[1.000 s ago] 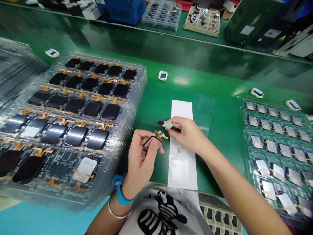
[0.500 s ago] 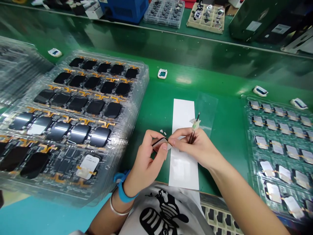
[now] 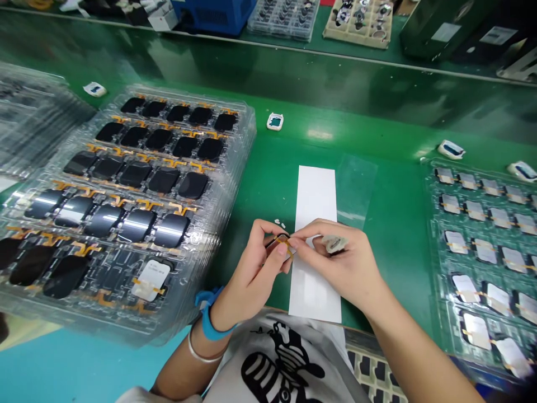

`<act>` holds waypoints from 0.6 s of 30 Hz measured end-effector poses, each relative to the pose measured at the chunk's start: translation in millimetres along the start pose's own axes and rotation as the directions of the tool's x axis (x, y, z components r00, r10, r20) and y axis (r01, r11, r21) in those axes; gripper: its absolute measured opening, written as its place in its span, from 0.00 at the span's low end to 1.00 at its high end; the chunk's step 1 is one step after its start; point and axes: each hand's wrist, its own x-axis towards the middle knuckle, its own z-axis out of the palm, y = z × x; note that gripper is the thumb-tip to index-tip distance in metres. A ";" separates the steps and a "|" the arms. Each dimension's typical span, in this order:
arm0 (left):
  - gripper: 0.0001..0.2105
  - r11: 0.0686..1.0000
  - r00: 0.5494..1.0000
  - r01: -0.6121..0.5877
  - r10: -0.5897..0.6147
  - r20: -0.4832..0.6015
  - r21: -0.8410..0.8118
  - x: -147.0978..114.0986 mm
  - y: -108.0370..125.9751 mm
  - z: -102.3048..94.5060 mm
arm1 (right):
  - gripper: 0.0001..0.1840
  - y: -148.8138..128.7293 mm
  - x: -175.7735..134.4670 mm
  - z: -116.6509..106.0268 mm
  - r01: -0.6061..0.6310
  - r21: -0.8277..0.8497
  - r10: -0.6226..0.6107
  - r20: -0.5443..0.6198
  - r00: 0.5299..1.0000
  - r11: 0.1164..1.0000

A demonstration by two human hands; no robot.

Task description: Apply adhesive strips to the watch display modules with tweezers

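Note:
My left hand (image 3: 255, 274) grips a small display screen (image 3: 273, 242) between thumb and fingers, tilted over the green table by the white paper strip. An orange flex cable (image 3: 289, 252) shows at its near corner, partly behind my left thumb. My right hand (image 3: 339, 257) is closed, thumb and index fingertips pinched at the screen's right edge; exactly what they pinch is too small to tell. Tucked in the same hand are tweezers (image 3: 334, 243); only their pale wrapped part shows. Tiny white scraps (image 3: 280, 223) lie just beyond my left fingers.
At left stands a stack of clear trays (image 3: 247, 131) bearing black screens with orange cables. Another clear tray (image 3: 432, 224) with silver-backed screens sits at right. A white paper strip (image 3: 315, 196) and clear film (image 3: 356, 182) lie mid-table. White watch casings (image 3: 275, 121) line the back.
My right hand has turned, so the tweezers' dark tips no longer show above it. More of the screen's orange cable is visible. The left hand stays about where it was.

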 end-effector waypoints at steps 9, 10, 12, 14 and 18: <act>0.05 0.991 1.000 -0.010 0.010 0.004 0.136 2.9 1.6 0.0 | 0.03 0.8 2.3 -1.3 -0.013 0.051 0.010 0.042 0.999 0.999; 0.05 0.987 1.000 -0.010 0.010 0.001 0.160 2.3 1.9 0.0 | 0.05 1.5 1.6 -4.2 -0.004 0.052 0.003 0.025 1.000 0.999; 0.04 0.972 1.000 -0.002 0.007 -0.023 0.233 -0.8 2.9 0.3 | 0.11 4.5 -2.8 -12.6 0.049 0.026 -0.047 -0.057 0.997 0.998; 0.03 0.932 0.999 0.002 0.011 -0.035 0.363 -6.2 5.1 1.8 | 0.18 10.2 -12.2 -21.6 0.107 -0.010 -0.106 -0.191 0.976 0.994; 0.06 0.744 0.985 -0.133 0.028 0.168 0.655 -18.5 13.0 8.8 | 0.18 25.9 -39.1 -27.2 0.038 -0.074 -0.061 -0.341 0.938 0.997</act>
